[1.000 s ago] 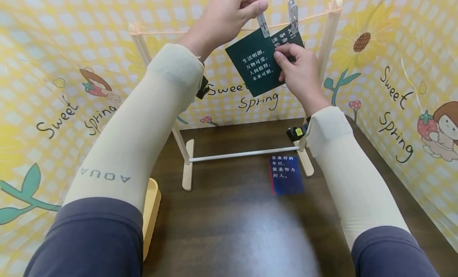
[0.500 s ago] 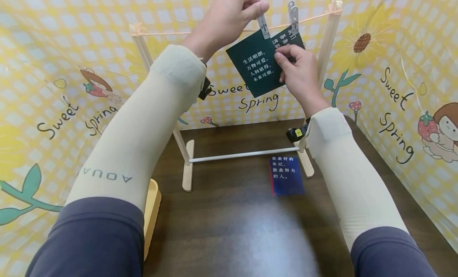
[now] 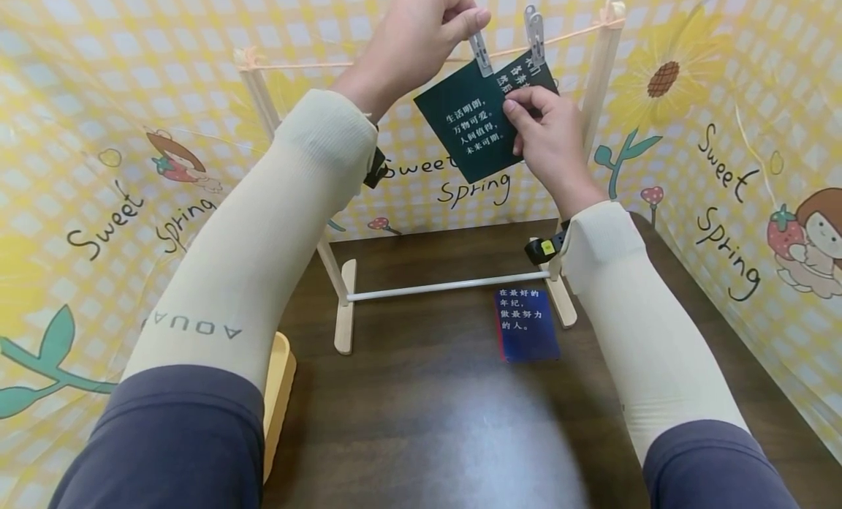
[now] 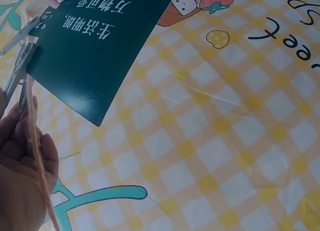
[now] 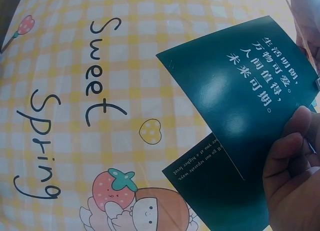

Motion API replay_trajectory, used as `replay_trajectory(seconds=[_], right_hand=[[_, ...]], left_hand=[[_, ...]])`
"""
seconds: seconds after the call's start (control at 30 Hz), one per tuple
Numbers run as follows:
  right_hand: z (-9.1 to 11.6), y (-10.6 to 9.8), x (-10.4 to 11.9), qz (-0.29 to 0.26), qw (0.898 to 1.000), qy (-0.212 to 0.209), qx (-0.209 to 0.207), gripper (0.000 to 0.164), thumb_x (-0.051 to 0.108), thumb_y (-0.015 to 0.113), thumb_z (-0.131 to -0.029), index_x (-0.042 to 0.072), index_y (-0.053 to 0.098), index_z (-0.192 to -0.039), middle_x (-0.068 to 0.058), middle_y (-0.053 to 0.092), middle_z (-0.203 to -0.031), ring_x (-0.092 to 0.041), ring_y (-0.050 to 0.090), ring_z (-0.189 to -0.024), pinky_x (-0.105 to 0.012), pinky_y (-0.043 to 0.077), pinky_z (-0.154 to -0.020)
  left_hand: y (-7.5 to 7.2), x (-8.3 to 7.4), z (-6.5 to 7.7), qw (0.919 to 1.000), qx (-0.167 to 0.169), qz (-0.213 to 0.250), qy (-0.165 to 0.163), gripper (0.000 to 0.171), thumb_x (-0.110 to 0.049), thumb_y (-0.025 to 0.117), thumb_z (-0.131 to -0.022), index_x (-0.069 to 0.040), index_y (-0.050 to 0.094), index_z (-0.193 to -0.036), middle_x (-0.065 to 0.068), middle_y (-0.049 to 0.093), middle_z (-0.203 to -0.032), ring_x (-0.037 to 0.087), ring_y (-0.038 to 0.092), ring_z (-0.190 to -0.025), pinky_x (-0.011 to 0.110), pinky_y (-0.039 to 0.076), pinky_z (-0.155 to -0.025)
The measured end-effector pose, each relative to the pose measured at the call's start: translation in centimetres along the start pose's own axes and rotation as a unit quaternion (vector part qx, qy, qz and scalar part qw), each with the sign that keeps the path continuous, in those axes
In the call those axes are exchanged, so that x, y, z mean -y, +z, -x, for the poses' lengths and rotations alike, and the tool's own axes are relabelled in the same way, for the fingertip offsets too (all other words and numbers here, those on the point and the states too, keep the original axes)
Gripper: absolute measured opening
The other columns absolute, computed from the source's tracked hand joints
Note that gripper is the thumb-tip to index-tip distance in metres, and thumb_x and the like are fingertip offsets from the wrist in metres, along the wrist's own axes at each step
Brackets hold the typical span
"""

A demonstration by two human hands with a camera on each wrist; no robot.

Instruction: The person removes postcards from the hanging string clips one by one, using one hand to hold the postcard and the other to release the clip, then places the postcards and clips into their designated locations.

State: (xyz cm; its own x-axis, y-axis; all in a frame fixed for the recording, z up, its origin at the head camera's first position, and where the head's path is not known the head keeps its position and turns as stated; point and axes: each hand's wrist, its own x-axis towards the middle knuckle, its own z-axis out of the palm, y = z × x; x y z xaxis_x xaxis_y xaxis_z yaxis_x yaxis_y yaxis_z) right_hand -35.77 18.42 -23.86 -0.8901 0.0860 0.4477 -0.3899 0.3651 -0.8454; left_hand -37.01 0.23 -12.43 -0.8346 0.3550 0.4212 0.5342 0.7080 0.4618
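Observation:
In the head view, my left hand (image 3: 421,37) pinches the upper end of a grey clothespin (image 3: 481,54) between thumb and fingers. The clothespin's lower end is at the top corner of a dark green card (image 3: 467,121) with white lettering, which hangs tilted. My right hand (image 3: 551,132) pinches that card's right edge. Behind it hangs a second dark green card (image 3: 541,79), partly covered, held by another clothespin (image 3: 536,37) on the orange cord (image 3: 302,64). The left wrist view shows the cord (image 4: 37,156) running past my left palm (image 4: 22,191).
A wooden rack with upright posts (image 3: 601,77) carries the cord; a white rod (image 3: 447,284) joins its feet. A blue card (image 3: 528,326) with a red edge beneath lies on the dark table (image 3: 408,421). A yellow tray (image 3: 281,385) shows beside my left arm. Patterned cloth (image 3: 710,180) surrounds everything.
Both hands keep their grips on the clothespin and card. The whole rack, cards included, appears slightly lower in the head view.

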Motion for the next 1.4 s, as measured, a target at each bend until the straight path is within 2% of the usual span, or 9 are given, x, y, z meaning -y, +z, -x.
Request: replay_trajectory(seconds=[0.2, 0.4, 0.6, 0.83, 1.07, 1.4], right_hand=[[0.1, 0.2, 0.1, 0.004, 1.0, -0.003, 0.003, 0.025, 0.03, 0.062, -0.095, 0.011, 0.071, -0.108, -0.005, 0.061, -0.089, -0.017, 0.051, -0.055, -0.03, 0.043, -0.055], [0.1, 0.4, 0.4, 0.004, 1.0, 0.001, 0.004, 0.025, 0.032, 0.062, -0.095, 0.013, 0.071, -0.108, -0.006, 0.059, -0.085, -0.019, 0.051, -0.057, -0.031, 0.044, -0.057], [0.2, 0.7, 0.7, 0.003, 1.0, 0.008, 0.011, 0.025, 0.032, 0.061, -0.095, 0.013, 0.071, -0.108, -0.007, 0.057, -0.085, -0.02, 0.051, -0.059, -0.031, 0.044, -0.06], [-0.1, 1.0, 0.8, -0.002, 1.0, -0.004, 0.009, 0.023, 0.031, 0.061, -0.096, 0.012, 0.07, -0.106, -0.007, 0.058, -0.083, -0.02, 0.051, -0.058, -0.032, 0.042, -0.058], [0.0, 1.2, 0.8, 0.002, 1.0, 0.001, 0.011, 0.024, 0.032, 0.06, -0.096, 0.013, 0.07, -0.107, -0.007, 0.057, -0.084, -0.02, 0.051, -0.059, -0.032, 0.043, -0.058], [-0.1, 1.2, 0.7, 0.005, 1.0, -0.007, 0.004, 0.025, 0.031, 0.06, -0.096, 0.011, 0.07, -0.107, -0.008, 0.057, -0.08, -0.02, 0.051, -0.058, -0.032, 0.042, -0.058]], left_hand=[[-0.1, 0.1, 0.1, 0.9998, -0.003, -0.018, 0.004, 0.036, -0.039, 0.048, -0.1, -0.013, 0.068, -0.114, -0.001, 0.051, -0.088, 0.009, 0.043, -0.08, 0.024, 0.036, -0.077], [-0.2, 0.4, 0.1, 0.9998, -0.012, -0.012, 0.007, 0.036, -0.039, 0.048, -0.099, -0.012, 0.069, -0.112, -0.003, 0.048, -0.083, 0.008, 0.039, -0.071, 0.024, 0.033, -0.073], [-0.5, 0.5, 0.5, 0.9996, -0.025, -0.011, 0.009, 0.035, -0.038, 0.049, -0.099, -0.012, 0.069, -0.112, -0.002, 0.046, -0.08, 0.008, 0.04, -0.071, 0.024, 0.033, -0.071], [-0.7, 1.0, 0.1, 0.9985, -0.046, -0.013, 0.025, 0.034, -0.037, 0.049, -0.1, -0.013, 0.07, -0.11, -0.002, 0.047, -0.079, 0.009, 0.041, -0.074, 0.024, 0.033, -0.072], [-0.8, 1.3, 0.2, 0.9978, -0.052, -0.02, 0.035, 0.035, -0.037, 0.048, -0.1, -0.011, 0.07, -0.112, -0.003, 0.047, -0.08, 0.008, 0.041, -0.073, 0.023, 0.034, -0.07], [-1.2, 1.3, 0.3, 0.9974, -0.068, 0.013, 0.02, 0.033, -0.033, 0.05, -0.099, -0.009, 0.069, -0.111, -0.002, 0.053, -0.091, 0.008, 0.044, -0.082, 0.021, 0.036, -0.078]])
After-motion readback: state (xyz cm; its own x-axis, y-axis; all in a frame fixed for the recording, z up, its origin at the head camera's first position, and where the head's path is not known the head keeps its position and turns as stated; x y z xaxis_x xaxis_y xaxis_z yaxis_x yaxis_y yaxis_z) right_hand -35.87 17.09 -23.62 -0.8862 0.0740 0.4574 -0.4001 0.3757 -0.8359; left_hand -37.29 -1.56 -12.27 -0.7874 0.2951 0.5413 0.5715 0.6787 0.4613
